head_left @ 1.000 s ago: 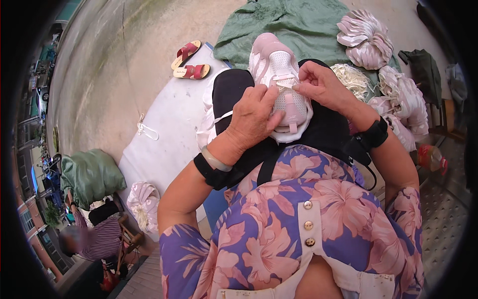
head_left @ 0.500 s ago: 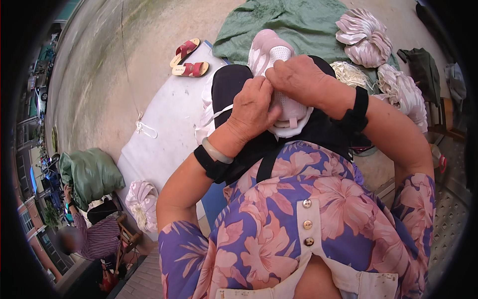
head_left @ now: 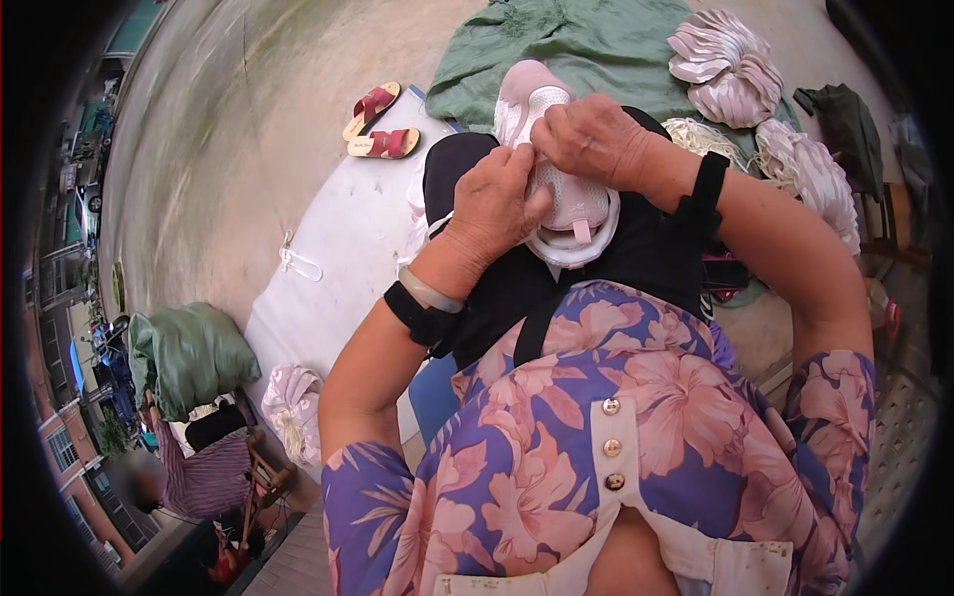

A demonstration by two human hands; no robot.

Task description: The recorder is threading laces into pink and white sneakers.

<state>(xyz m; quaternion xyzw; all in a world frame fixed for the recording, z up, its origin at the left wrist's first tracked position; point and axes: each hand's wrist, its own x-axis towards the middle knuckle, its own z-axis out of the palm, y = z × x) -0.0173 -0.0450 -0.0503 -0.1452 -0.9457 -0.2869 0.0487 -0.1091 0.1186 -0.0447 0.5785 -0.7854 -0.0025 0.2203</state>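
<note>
A pale pink and white sneaker (head_left: 581, 204) rests on my lap, its toe pointing away from me and its pull tab toward me. My left hand (head_left: 495, 199) is closed in a pinch at the left side of its lacing area. Just right of it, my right hand (head_left: 593, 139) pinches at the front of the opening, knuckles up. The fingertips of both hands nearly meet, and what they hold between them is hidden. A short white strand shows beside my left wrist.
Bundles of pink-white shoe pieces (head_left: 730, 74) lie on a green cloth (head_left: 566, 50) at the far right, near pale laces (head_left: 701, 139). Red sandals (head_left: 383, 142) stand by a white sheet (head_left: 333, 223) holding a white loop of lace (head_left: 298, 260). Another person (head_left: 204, 477) sits at lower left beside a green sack (head_left: 189, 358).
Both hands stay at the sneaker's front opening, with my right hand slightly higher and my left shifted a little. The sneaker's heel end has tipped up slightly, and the whole view has shifted slightly.
</note>
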